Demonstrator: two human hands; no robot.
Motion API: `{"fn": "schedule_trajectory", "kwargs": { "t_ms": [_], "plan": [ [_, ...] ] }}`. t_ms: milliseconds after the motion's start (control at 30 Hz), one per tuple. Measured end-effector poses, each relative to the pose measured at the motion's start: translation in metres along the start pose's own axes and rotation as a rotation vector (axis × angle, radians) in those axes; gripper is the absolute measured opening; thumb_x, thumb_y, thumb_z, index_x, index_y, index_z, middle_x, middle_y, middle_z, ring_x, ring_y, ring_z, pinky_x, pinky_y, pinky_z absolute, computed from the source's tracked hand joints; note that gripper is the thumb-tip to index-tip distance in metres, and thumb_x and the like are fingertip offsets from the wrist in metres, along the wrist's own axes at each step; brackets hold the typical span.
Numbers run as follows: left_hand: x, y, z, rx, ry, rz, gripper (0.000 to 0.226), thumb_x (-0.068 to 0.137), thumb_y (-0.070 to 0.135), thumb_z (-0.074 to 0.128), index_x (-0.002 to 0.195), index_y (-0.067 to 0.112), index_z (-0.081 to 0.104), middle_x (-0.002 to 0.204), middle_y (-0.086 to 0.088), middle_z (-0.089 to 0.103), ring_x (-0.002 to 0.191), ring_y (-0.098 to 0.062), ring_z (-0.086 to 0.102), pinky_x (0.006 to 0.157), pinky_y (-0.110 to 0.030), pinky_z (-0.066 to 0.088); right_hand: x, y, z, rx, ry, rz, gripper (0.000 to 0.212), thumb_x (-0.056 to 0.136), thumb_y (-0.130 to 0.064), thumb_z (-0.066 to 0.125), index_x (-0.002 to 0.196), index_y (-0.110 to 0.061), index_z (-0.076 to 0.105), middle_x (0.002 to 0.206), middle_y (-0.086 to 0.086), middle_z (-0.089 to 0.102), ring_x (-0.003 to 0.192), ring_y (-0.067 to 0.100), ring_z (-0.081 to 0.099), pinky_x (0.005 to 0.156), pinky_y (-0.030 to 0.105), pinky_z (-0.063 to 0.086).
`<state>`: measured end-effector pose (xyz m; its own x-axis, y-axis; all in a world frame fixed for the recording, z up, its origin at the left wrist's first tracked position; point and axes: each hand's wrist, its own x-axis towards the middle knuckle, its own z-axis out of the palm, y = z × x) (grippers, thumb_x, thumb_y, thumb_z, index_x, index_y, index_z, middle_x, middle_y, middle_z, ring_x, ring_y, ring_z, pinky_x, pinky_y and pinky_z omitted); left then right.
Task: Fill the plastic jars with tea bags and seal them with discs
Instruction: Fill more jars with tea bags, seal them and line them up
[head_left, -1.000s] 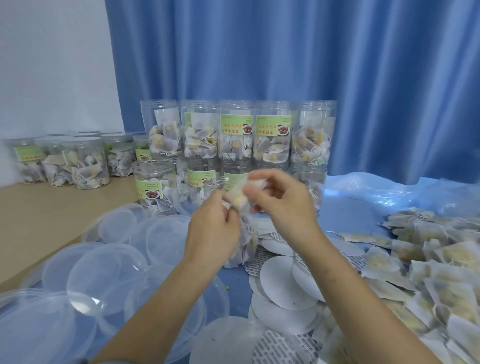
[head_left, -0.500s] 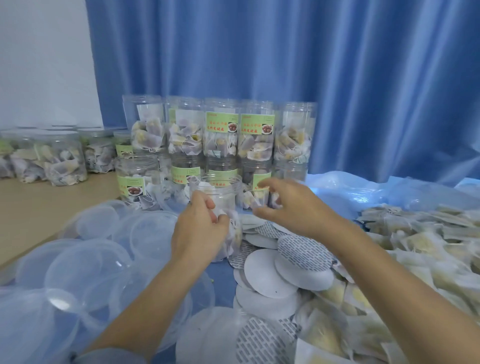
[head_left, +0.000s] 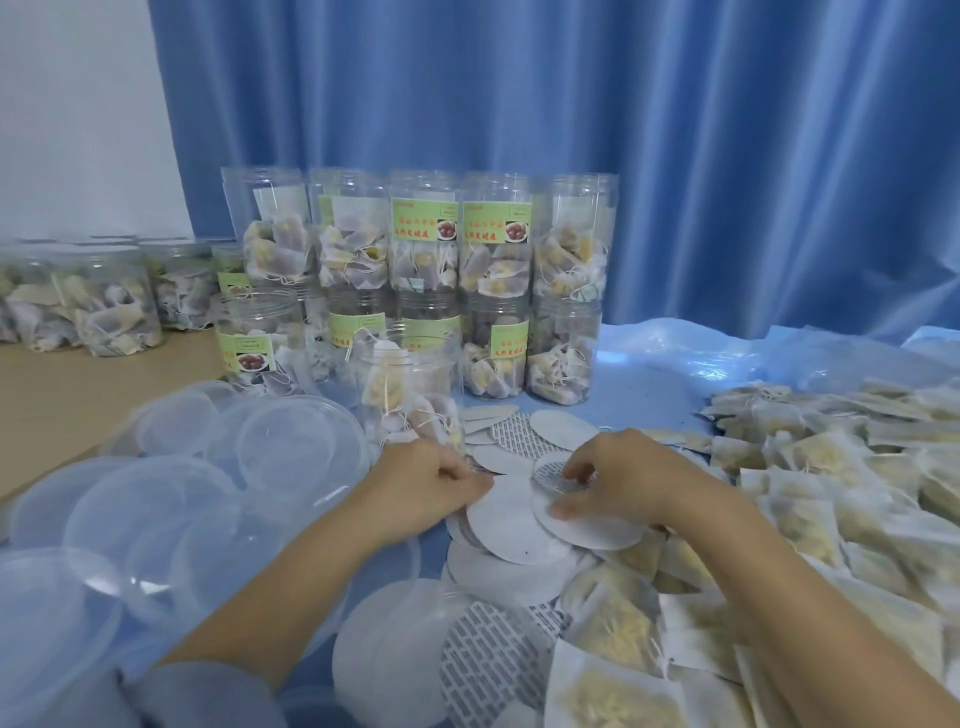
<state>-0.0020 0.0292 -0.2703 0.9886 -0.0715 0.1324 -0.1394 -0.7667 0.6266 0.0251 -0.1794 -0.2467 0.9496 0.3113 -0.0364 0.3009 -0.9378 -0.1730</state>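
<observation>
At frame centre, both hands work the discs (head_left: 524, 525): the left hand (head_left: 426, 480) presses 1 with curled fingers, the right hand (head_left: 623, 480) pinches another. The open jar (head_left: 410, 395) stands just above them.

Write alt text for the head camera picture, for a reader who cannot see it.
A person's left hand and right hand reach into a pile of white sealing discs, just in front of an open jar holding tea bags. Clear lids lie left, loose tea bags right, filled jars stacked behind.
</observation>
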Motion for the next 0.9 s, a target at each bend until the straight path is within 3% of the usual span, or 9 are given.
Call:
{"fn": "schedule_trajectory", "kwargs": {
  "t_ms": [133,233,300,400,500,633,700,800,900],
  "plan": [
    [0.002,-0.004,0.006,-0.007,-0.044,0.023,0.01,0.083,0.035,0.069,0.088,0.027,0.069,0.085,0.007,0.071,0.072,0.003,0.059,0.06,-0.001,0.039,0.001,0.001,-0.003,0.024,0.256,-0.026,0.039,0.091,-0.028,0.045,0.054,-0.018,0.04,0.063,0.003,0.047,0.07,0.026,0.047,0.057,0.029,0.036],
    [0.001,-0.004,0.003,-0.015,-0.045,0.03,0.014,0.082,0.033,0.07,0.093,0.027,0.063,0.084,0.008,0.069,0.067,0.007,0.055,0.061,-0.004,0.039,-0.005,-0.007,-0.011,0.159,0.57,-0.16,0.033,0.097,-0.029,0.046,0.064,-0.026,0.054,0.072,0.001,0.057,0.076,0.027,0.051,0.065,0.033,0.042],
    [-0.001,0.0,-0.005,0.13,-0.017,0.032,0.011,0.082,0.039,0.068,0.087,0.03,0.063,0.086,0.009,0.067,0.073,0.001,0.057,0.07,-0.014,0.045,-0.009,-0.013,-0.014,0.288,0.684,-0.281,0.018,0.095,-0.026,0.052,0.1,-0.026,0.069,0.09,0.001,0.07,0.085,0.025,0.059,0.075,0.037,0.048],
    [-0.004,0.005,-0.02,0.573,0.023,0.018,0.028,0.08,0.057,0.058,0.073,0.03,0.058,0.091,0.007,0.062,0.086,-0.012,0.058,0.07,-0.027,0.047,-0.011,-0.018,-0.012,0.289,0.668,-0.386,0.029,0.094,-0.019,0.055,0.12,-0.03,0.061,0.085,0.004,0.069,0.066,0.019,0.053,0.069,0.038,0.049],
    [-0.004,0.001,-0.017,0.798,-0.082,0.001,0.04,0.083,0.061,0.05,0.073,0.022,0.051,0.084,0.005,0.055,0.08,-0.015,0.052,0.062,-0.026,0.038,-0.011,-0.02,-0.008,0.288,0.651,-0.42,0.03,0.091,-0.011,0.056,0.114,-0.03,0.063,0.069,0.002,0.058,0.052,0.01,0.042,0.063,0.037,0.047],
    [-0.004,-0.006,-0.008,0.877,-0.093,0.038,0.033,0.093,0.051,0.041,0.088,0.019,0.045,0.107,-0.003,0.056,0.089,-0.021,0.053,0.067,-0.029,0.036,-0.013,-0.027,-0.007,0.502,0.576,-0.423,0.03,0.089,-0.008,0.057,0.091,-0.036,0.068,0.081,0.001,0.069,0.071,0.017,0.058,0.071,0.029,0.047],
    [-0.005,-0.005,-0.008,0.899,-0.02,0.077,0.037,0.096,0.048,0.036,0.093,0.016,0.053,0.108,-0.007,0.057,0.095,-0.025,0.056,0.067,-0.029,0.034,-0.012,-0.029,-0.007,0.569,0.566,-0.392,0.035,0.089,-0.011,0.057,0.092,-0.045,0.061,0.079,-0.009,0.067,0.075,0.003,0.058,0.07,0.014,0.045],
    [-0.007,0.0,-0.011,0.592,0.18,0.073,0.052,0.098,0.048,0.03,0.074,0.012,0.058,0.08,-0.007,0.061,0.08,-0.026,0.057,0.065,-0.031,0.035,-0.009,-0.031,-0.002,0.652,0.549,-0.316,0.039,0.089,-0.014,0.059,0.11,-0.045,0.05,0.072,-0.02,0.058,0.074,-0.01,0.055,0.067,0.003,0.038],
    [-0.006,0.012,-0.017,-0.282,0.424,-0.002,0.059,0.098,0.037,0.041,0.044,0.016,0.049,0.043,0.006,0.04,0.047,-0.015,0.042,0.051,-0.023,0.036,-0.008,-0.03,-0.001,1.058,0.49,-0.174,0.033,0.09,-0.011,0.058,0.113,-0.034,0.057,0.081,-0.011,0.068,0.082,0.006,0.062,0.071,0.02,0.052]
  ]
}}
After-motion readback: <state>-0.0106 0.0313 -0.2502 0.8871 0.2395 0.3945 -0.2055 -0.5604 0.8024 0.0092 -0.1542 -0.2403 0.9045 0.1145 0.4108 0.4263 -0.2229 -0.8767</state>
